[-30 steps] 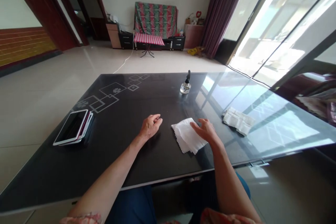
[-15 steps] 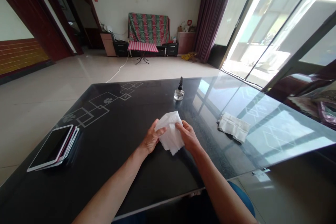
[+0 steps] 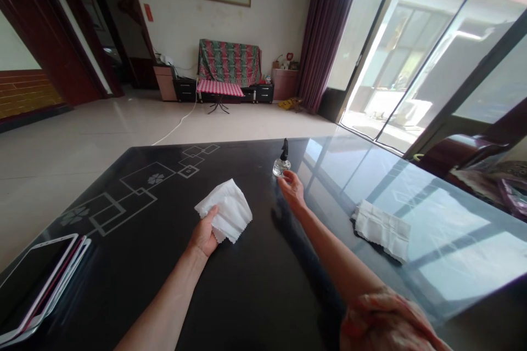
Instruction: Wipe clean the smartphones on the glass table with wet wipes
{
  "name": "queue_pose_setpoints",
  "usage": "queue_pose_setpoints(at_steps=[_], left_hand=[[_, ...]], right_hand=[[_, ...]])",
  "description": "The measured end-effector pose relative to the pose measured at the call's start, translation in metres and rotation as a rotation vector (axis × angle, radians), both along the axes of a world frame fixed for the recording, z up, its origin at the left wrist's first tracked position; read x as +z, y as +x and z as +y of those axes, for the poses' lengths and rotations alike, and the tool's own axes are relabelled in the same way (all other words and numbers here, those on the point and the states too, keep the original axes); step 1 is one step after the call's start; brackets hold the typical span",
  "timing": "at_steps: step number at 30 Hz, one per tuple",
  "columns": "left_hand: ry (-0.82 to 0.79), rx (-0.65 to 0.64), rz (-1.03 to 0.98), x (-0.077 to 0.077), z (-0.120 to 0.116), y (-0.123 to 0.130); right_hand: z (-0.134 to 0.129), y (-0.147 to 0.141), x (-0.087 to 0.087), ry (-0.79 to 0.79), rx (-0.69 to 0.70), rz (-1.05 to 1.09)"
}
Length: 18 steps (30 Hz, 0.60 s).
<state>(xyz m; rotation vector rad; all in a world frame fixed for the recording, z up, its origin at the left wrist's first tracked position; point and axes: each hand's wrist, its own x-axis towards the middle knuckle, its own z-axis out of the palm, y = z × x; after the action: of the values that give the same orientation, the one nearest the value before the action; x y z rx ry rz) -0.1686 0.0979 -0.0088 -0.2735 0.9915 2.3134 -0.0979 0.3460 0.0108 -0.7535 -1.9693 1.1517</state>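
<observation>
A white cloth [image 3: 228, 204] with zigzag edges hangs from my left hand [image 3: 205, 235], its thumb lying over the cloth and the other fingers hidden beneath. My right hand [image 3: 293, 188] is stretched forward, empty, with its fingers loosely curved and apart. Its fingertips are close to the lower side of a small clear spray bottle [image 3: 280, 166] with a black pump top; whether they touch it I cannot tell. The bottle stands upright on the dark glossy table [image 3: 247, 285].
On the left side of the table lies a stack of tablets [image 3: 39, 285]. A folded whitish cloth [image 3: 382, 230] rests at the right. Beyond the far table edge, a small table with a checked cover [image 3: 219, 88] stands on the tiled floor.
My right hand has let go of the white cloth and moved forward to the spray bottle. My left hand has carried the cloth to the left. The view has tilted up.
</observation>
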Motion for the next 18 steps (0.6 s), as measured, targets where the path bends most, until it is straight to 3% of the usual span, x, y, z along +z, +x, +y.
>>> queue_pose_setpoints(at_steps=[4,11,18], left_hand=[[-0.019,-0.035,-0.042,-0.002,0.001,-0.002],[-0.025,-0.058,-0.094,-0.003,0.003,-0.004],[-0.034,-0.053,-0.14,0.002,0.004,-0.003]], right_hand=[[0.053,-0.041,0.011,0.042,-0.124,-0.075],[0.088,-0.088,0.015,0.072,-0.179,-0.097],[0.118,-0.101,0.01,0.16,-0.036,-0.06]])
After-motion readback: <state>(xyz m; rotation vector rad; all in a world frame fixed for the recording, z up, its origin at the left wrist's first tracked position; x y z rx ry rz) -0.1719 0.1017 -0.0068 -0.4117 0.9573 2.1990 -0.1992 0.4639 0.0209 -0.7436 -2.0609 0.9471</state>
